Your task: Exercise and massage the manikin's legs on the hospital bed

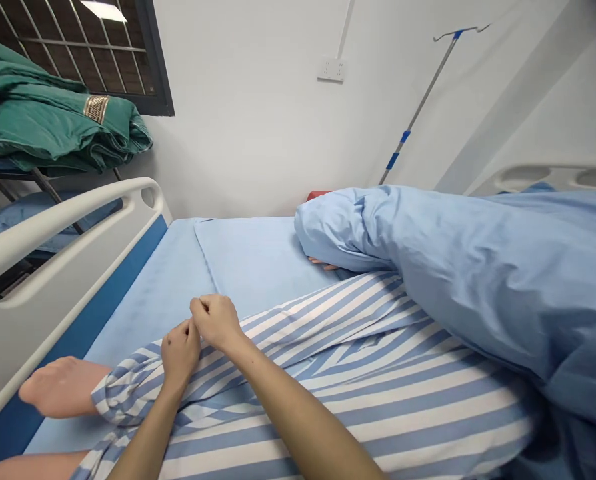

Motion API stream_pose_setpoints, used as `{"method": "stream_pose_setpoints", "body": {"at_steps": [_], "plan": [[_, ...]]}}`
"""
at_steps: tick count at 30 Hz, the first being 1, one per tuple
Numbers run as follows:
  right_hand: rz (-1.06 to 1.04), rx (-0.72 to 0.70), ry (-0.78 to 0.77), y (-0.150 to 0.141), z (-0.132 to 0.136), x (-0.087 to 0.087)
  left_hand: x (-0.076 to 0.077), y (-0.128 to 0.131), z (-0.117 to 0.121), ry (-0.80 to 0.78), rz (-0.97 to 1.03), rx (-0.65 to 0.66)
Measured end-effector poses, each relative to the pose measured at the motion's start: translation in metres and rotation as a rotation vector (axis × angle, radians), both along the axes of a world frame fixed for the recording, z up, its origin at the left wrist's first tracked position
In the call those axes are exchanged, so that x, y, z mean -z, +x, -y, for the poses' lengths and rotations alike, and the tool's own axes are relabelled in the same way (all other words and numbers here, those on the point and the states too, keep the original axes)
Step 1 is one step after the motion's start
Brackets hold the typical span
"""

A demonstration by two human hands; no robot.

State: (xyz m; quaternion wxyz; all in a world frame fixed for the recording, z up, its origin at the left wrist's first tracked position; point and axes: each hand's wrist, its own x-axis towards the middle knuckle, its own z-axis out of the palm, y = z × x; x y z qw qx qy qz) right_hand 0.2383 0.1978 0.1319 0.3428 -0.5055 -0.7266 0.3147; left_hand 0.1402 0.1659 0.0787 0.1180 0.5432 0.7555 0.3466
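Both my fists are over the lower part of a leg in blue-and-white striped pajama trousers (298, 320). My left hand (181, 353) is closed, close against the near side of the trouser leg. My right hand (217, 321), also closed, lies just beyond it, and the two fists touch or nearly touch. I see nothing in either fist, though their undersides are hidden. A bare foot (65, 388) sticks out of the far trouser leg, and part of the other leg (38, 465) shows at the bottom left.
A blue quilt (478, 267) covers the lying figure's upper part, with fingertips (323, 263) showing under its edge. The bed's footboard (73, 220) stands at left. Behind are a drip stand (423, 100), a wall socket (331, 69) and folded green cloth (53, 113).
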Motion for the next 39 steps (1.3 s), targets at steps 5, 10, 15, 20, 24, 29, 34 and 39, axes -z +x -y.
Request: {"method": "stream_pose_setpoints", "body": {"at_steps": [5,10,15,20,24,29,34,39], "plan": [[-0.003,-0.031,0.029,0.008,0.002,0.037,0.001,0.004,0.001,-0.001,-0.070,-0.009],[-0.175,-0.113,0.008,0.014,0.000,0.042,0.002,0.008,0.001,-0.062,-0.148,-0.010],[-0.554,-0.147,-0.106,0.020,-0.008,0.037,-0.034,0.026,-0.009,0.028,0.142,0.019],[-1.025,-0.117,-0.553,0.026,-0.021,0.031,-0.076,0.068,-0.021,0.364,0.735,-0.061],[-1.123,-0.099,-0.580,0.027,-0.022,0.030,-0.048,0.079,-0.026,0.354,0.719,-0.217],[-1.014,-0.050,-0.325,0.023,-0.020,0.038,-0.005,0.069,-0.021,0.246,0.431,-0.157],[-0.839,0.050,-0.183,0.018,-0.017,0.043,-0.008,0.066,-0.020,0.211,0.353,-0.150],[-0.625,0.127,-0.163,0.019,-0.018,0.034,-0.008,0.065,-0.021,0.182,0.329,-0.133]]}}
